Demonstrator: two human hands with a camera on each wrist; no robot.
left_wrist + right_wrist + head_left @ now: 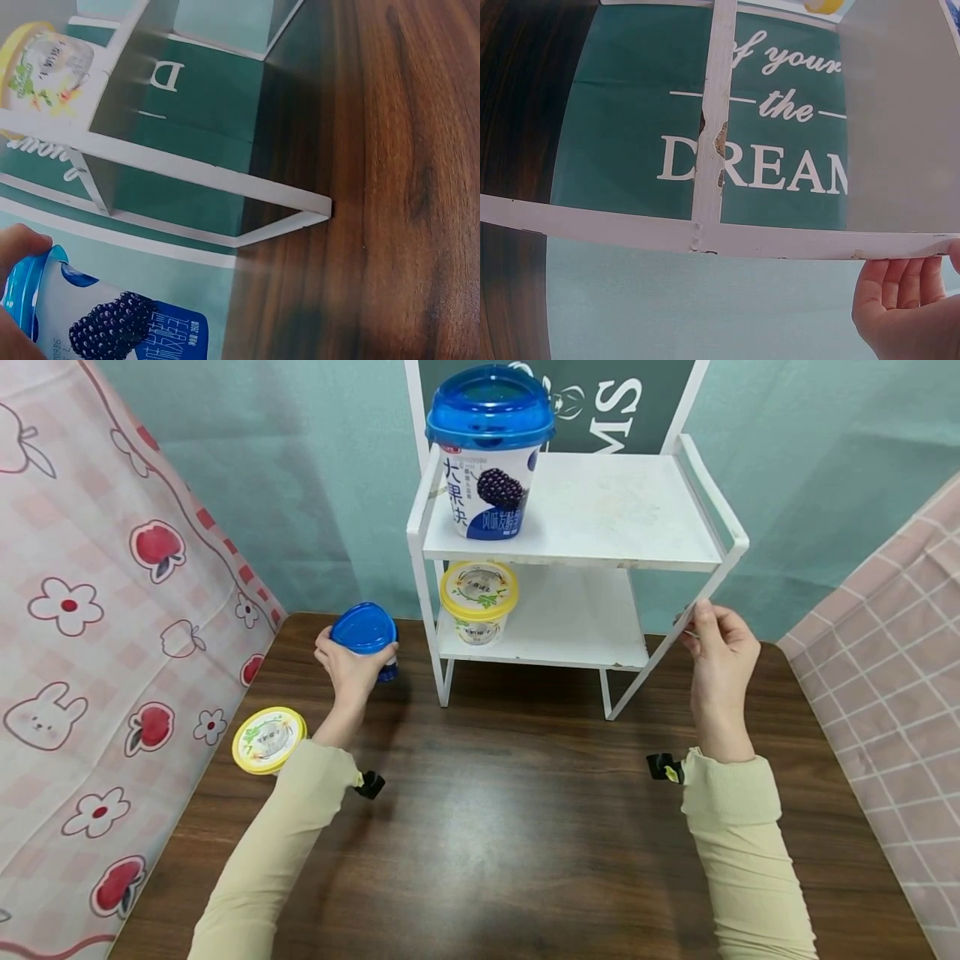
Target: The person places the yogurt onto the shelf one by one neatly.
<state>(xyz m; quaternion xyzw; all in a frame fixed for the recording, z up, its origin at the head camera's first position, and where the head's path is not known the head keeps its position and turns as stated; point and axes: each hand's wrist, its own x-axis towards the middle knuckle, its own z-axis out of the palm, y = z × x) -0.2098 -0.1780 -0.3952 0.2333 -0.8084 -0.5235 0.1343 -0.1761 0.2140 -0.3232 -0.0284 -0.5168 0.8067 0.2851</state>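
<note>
My left hand (351, 667) grips a yogurt cup with a blue lid (365, 628) around its top, left of the white two-tier shelf (577, 614). In the left wrist view the cup (112, 315) shows a blackberry print, with my thumb (24, 244) at its lid. My right hand (722, 647) pinches the shelf's right side post between thumb and fingers. In the right wrist view those fingers (907, 281) curl against the white frame (795, 241). A larger-looking blue-lidded cup (489, 456) stands upright on the upper tier. On the lower tier, at left, sits a yellow-lidded cup (478, 602).
Another yellow-lidded cup (268, 741) stands on the brown wooden table (480, 827) beside my left forearm. A dark green board with white lettering (592, 402) is behind the shelf. Patterned pink cloth (97, 693) borders the left, and checked pink cloth (892, 710) the right.
</note>
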